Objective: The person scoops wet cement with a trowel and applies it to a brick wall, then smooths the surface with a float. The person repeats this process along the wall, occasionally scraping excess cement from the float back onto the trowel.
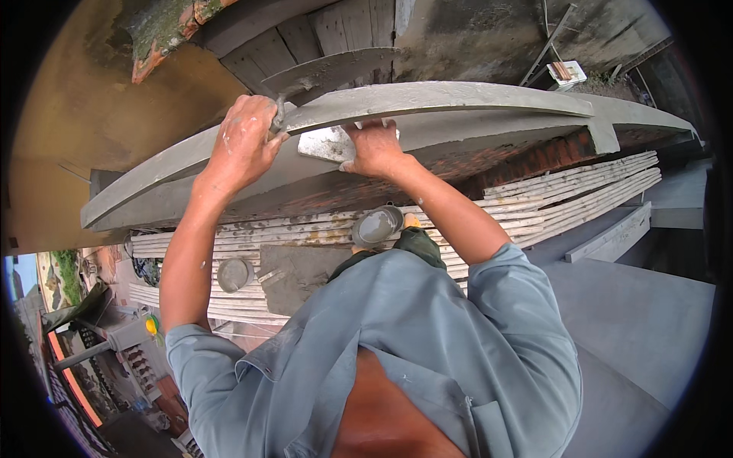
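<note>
At the long, curved grey cement ledge running left to right, the left hand closes around a grey mortar-smeared tool, while farther right the right hand grips a white rectangular block along its near side.

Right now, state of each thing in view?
Left hand: fingers curled on a grey piece
Right hand: gripping white block
White block: held, grey-smeared
Right bucket: grey material inside
Left bucket: contents unclear
Board: flat on poles, grey-smeared
Poles: side by side
Curved ledge: grey, mostly smooth
</note>
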`<state>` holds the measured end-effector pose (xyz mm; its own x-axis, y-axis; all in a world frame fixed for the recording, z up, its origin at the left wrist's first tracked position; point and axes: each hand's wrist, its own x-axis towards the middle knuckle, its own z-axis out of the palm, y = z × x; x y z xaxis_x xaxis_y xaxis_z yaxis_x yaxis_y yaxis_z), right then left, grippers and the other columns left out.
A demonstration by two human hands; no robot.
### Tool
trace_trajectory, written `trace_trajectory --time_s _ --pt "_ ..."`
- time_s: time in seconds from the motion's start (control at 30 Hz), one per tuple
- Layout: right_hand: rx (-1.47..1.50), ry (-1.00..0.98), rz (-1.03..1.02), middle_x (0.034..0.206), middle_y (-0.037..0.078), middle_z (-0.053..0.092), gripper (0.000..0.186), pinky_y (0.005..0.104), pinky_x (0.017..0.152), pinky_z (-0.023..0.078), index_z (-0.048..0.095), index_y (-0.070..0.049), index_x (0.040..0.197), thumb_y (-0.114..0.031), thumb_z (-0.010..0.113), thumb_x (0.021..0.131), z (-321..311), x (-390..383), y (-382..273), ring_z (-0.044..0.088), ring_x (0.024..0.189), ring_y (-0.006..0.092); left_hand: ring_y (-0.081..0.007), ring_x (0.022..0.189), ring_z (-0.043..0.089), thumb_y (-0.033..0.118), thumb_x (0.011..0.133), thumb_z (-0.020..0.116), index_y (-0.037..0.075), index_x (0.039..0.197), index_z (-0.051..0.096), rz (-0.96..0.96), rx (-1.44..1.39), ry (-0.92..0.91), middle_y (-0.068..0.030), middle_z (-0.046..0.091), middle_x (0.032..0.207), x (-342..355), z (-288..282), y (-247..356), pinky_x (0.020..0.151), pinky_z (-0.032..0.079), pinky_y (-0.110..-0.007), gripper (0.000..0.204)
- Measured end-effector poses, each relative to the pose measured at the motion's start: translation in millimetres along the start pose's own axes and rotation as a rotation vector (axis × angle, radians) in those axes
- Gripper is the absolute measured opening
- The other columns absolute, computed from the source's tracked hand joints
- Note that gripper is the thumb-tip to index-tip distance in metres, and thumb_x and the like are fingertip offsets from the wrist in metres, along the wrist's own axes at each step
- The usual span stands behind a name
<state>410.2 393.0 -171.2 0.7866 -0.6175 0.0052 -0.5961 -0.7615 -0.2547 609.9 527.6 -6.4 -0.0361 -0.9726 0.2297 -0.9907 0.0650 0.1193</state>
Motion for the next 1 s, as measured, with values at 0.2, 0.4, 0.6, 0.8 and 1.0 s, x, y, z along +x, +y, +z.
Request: trace_trajectory --time_s 0.2,0.4,0.6,0.8,1.0 --pt "-0.053 -0.09 0.002 0.144 0.018 0.057 0.092 0.0627 0.111 0.039 0.051 -0.018 0.149 -0.046 0.089 0.07 1 17 -2 0.051 0.138 0.0362 -0.0433 0.109 0.058 0.008 0.079 0.083 -0.005 0.109 0.061 -0.013 0.018 -0.005 -0.023 0.063 0.111 5 3 -1 0.095 0.048 -0.05 0.04" --pt "-0.111 -0.108 -0.004 0.143 0.021 0.056 0.093 0.0624 0.11 0.039 0.051 -0.015 0.15 -0.043 0.09 0.07 -2 6 -7 0.048 0.138 0.0392 -0.0442 0.105 0.057 0.009 0.078 0.084 -0.005 0.102 0.061 0.04 -0.017 0.047 -0.0223 0.062 0.105 6 7 -6 0.091 0.048 -0.052 0.036" --pt "-0.06 -0.107 0.004 0.132 0.02 0.056 0.09 0.0572 0.105 0.04 0.053 -0.015 0.145 -0.041 0.091 0.068 -31 -22 -5 0.051 0.127 0.0376 -0.0448 0.104 0.056 0.008 0.076 0.084 -0.005 0.102 0.059 0.032 -0.037 0.009 -0.0235 0.061 0.103 9 16 -16 0.09 0.047 -0.051 0.038" --pt "0.085 -0.33 0.174 0.125 0.018 0.054 0.091 0.0531 0.105 0.038 0.051 -0.015 0.145 -0.04 0.092 0.068 -57 -145 29 0.049 0.124 0.036 -0.0456 0.108 0.058 0.006 0.074 0.086 -0.006 0.106 0.062 0.025 -0.107 -0.015 -0.0243 0.064 0.111 4 56 -44 0.094 0.049 -0.051 0.042" --pt "0.385 -0.37 0.807 0.148 0.03 0.052 0.107 0.0497 0.117 0.04 0.042 -0.009 0.155 -0.042 0.093 0.067 -40 -273 99 0.047 0.142 0.0447 -0.0459 0.116 0.058 0.006 0.073 0.087 -0.008 0.112 0.062 -0.014 -0.216 -0.001 -0.0267 0.064 0.122 -22 135 -37 0.1 0.049 -0.052 0.048"
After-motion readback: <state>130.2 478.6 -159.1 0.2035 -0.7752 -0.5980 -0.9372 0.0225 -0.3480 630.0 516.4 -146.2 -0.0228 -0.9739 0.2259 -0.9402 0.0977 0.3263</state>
